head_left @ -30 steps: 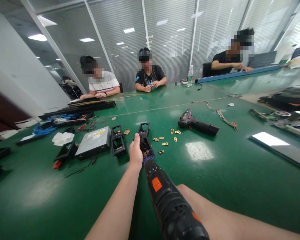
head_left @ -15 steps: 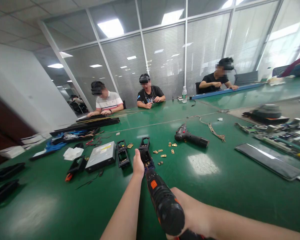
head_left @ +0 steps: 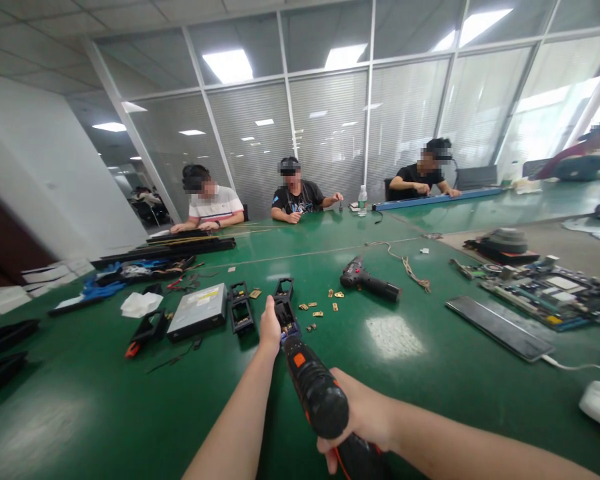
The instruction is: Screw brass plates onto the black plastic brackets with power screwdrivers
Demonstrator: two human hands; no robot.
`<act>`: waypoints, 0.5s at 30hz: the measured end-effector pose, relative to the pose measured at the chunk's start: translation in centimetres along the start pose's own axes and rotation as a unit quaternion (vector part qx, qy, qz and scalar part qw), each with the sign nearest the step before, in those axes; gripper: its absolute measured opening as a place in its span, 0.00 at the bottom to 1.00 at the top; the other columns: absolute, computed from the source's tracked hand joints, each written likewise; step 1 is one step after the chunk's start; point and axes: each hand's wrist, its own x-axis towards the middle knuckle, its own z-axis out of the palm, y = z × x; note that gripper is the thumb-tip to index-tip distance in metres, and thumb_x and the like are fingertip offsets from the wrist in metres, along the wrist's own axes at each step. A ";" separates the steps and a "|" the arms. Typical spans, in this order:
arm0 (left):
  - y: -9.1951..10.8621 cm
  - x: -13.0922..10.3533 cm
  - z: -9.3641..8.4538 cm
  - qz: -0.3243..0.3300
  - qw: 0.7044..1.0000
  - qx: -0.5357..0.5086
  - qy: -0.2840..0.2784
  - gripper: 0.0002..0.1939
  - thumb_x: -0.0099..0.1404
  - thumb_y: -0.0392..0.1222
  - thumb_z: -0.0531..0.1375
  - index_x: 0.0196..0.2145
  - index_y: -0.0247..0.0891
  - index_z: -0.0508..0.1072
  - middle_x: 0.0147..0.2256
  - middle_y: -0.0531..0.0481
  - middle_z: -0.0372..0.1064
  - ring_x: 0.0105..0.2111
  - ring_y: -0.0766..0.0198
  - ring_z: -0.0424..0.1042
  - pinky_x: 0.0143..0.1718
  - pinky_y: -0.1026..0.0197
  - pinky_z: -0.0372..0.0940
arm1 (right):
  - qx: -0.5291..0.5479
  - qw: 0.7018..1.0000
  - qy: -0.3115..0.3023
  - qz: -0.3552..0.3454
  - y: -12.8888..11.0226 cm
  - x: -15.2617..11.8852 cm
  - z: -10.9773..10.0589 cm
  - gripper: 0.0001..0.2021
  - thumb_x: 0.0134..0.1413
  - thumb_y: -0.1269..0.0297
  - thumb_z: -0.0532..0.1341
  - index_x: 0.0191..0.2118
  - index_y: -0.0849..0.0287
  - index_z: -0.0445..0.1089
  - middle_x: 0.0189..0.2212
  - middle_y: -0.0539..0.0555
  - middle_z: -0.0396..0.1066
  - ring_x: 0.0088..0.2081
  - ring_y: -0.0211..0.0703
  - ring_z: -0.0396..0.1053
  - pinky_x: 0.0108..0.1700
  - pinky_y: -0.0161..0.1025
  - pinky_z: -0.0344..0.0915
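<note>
My left hand (head_left: 270,327) grips a black plastic frame (head_left: 287,311) from its left side, thumb pointing up. Some small brass-coloured parts show inside its lower opening. In my right hand (head_left: 363,410) is a black cordless drill (head_left: 314,390) with orange marks, my fingers wrapped around its handle. The drill's front end points at the near end of the frame; its tip is hidden, so I cannot tell whether it touches. Small brass plates (head_left: 318,314) and tiny brass pieces (head_left: 311,327) lie right of the frame. Another black frame (head_left: 251,324) lies to its left.
A second cordless drill (head_left: 370,281) lies beyond the plates. To the left is a silver disc drive (head_left: 200,310). A phone (head_left: 497,327) on a cable and circuit boards (head_left: 550,293) lie at right, near a cord (head_left: 415,273). Several people sit across the green table.
The view has turned slightly right, so the table's things sit further left. Both hands keep their holds, and more of the drill's handle shows. The person opposite has stretched out one hand.
</note>
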 end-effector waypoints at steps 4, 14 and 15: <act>0.4 -0.7 0.2 -0.025 0.999 -0.019 -0.008 0.49 0.72 0.95 0.65 0.37 0.40 0.89 0.34 0.33 0.89 0.38 0.38 0.91 0.41 0.47 0.84 | 0.011 1.000 0.001 -0.012 0.4 -0.2 -0.2 0.31 0.18 0.52 0.92 0.27 0.57 0.76 0.21 0.49 0.78 0.20 0.41 0.76 0.23 0.32 0.71; 1.2 -1.6 0.4 -0.047 0.998 -0.027 -0.021 0.43 0.82 0.83 0.60 0.35 0.39 0.86 0.33 0.33 0.88 0.31 0.45 0.89 0.35 0.51 0.83 | 0.024 0.999 0.008 -0.022 0.9 -0.8 -0.4 0.30 0.25 0.57 0.92 0.33 0.56 0.78 0.23 0.44 0.76 0.22 0.39 0.75 0.28 0.33 0.70; 1.3 -1.6 0.5 -0.045 0.999 -0.024 -0.019 0.43 0.81 0.83 0.60 0.35 0.39 0.86 0.33 0.33 0.89 0.31 0.44 0.89 0.35 0.51 0.84 | 0.023 0.999 0.013 -0.029 0.9 -0.8 -0.3 0.30 0.24 0.58 0.92 0.31 0.56 0.76 0.24 0.44 0.77 0.23 0.38 0.74 0.30 0.33 0.71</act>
